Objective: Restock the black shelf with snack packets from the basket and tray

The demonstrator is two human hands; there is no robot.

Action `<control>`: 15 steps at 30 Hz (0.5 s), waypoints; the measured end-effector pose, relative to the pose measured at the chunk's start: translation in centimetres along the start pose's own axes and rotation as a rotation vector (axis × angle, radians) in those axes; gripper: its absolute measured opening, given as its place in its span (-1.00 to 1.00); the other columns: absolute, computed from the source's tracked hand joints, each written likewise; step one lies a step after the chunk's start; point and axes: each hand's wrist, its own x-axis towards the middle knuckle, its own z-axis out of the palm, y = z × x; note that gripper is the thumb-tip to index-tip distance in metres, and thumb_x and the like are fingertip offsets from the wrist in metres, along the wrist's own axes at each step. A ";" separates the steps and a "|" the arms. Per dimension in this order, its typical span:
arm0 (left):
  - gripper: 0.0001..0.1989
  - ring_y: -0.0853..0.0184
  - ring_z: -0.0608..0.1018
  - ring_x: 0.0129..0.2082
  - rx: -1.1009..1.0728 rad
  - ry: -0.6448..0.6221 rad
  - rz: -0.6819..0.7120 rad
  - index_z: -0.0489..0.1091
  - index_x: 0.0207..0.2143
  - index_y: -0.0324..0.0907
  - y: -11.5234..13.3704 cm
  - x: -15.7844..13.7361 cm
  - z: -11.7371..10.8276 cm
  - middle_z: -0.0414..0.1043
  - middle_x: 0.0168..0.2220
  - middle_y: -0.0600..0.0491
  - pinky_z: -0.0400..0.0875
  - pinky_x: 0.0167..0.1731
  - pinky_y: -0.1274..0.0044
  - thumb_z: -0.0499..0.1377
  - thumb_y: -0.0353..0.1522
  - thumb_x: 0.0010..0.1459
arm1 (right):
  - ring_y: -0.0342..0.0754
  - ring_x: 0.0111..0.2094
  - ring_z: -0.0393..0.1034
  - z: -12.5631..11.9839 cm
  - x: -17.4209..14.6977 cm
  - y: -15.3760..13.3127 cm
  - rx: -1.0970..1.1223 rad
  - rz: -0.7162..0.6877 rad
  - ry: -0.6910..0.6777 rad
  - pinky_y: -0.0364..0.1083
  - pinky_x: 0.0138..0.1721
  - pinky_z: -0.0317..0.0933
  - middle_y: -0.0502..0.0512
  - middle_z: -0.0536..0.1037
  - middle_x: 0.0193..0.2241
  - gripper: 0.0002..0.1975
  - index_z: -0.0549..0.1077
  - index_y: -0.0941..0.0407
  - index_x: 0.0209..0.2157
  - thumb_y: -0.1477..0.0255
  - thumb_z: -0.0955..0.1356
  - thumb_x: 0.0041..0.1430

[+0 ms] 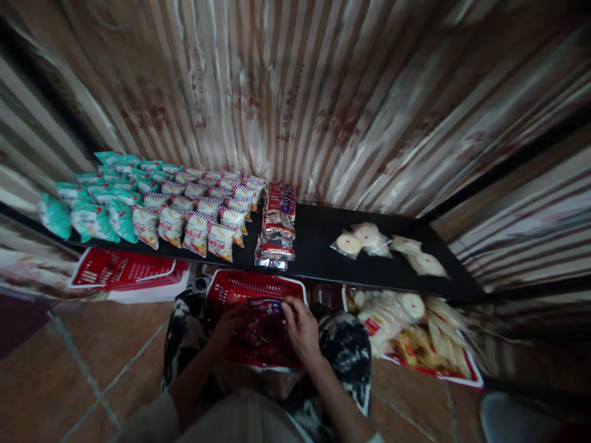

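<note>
A red plastic basket [221,284] with a white rim sits between my knees, holding dark red snack packets [258,338]. Above these, a purple-and-red snack packet [266,303] lies between my two hands. My right hand [302,326] is closed on its right end, thumb and fingers pinching it. My left hand [228,329] is at its left end, fingers bent against it; shadow blurs their detail. Straight ahead on the black shelf [314,240], a column of similar red and silver packets [278,227] stands just beyond the basket.
Teal bags [95,221] and white snack bags [196,234] fill the shelf's left side. Wrapped round pale items [348,243] lie right. Below are a red basket [124,271] at left and a full basket [475,372] at right. Striped sheeting [277,92] hangs behind.
</note>
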 end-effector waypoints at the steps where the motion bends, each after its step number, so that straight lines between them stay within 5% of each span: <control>1: -0.63 0.17 0.52 -0.15 0.020 -0.046 0.021 0.47 -0.28 -0.20 0.1 -0.3 0.4 0.54 -0.23 -0.02 0.36 -0.07 0.39 0.25 -0.20 -0.16 | -0.04 -0.26 0.43 -0.5 0.1 -0.5 0.024 0.007 0.028 -0.09 -0.17 0.26 0.07 0.54 -0.34 -0.78 0.43 0.05 -0.31 0.28 0.21 0.22; 9: -0.63 0.35 0.44 -0.44 0.304 -0.253 0.150 0.35 -0.38 -0.20 0.9 -1.3 2.9 0.40 -0.46 0.09 0.34 -0.41 0.53 0.22 -0.09 -0.09 | -0.08 -0.37 0.40 -3.0 1.3 -3.1 0.226 0.111 0.225 -0.14 -0.31 0.27 0.03 0.50 -0.42 -0.75 0.41 0.08 -0.33 0.19 0.27 0.14; 15: -0.68 0.37 0.37 -0.44 0.357 -0.195 0.226 0.23 -0.48 -0.16 3.6 -2.0 4.8 0.31 -0.50 0.13 0.28 -0.37 0.54 0.17 -0.10 -0.07 | -0.10 -0.47 0.37 -4.3 2.4 -4.1 0.546 0.245 0.233 -0.15 -0.44 0.28 0.00 0.50 -0.48 -0.64 0.39 0.10 -0.29 0.10 0.34 0.03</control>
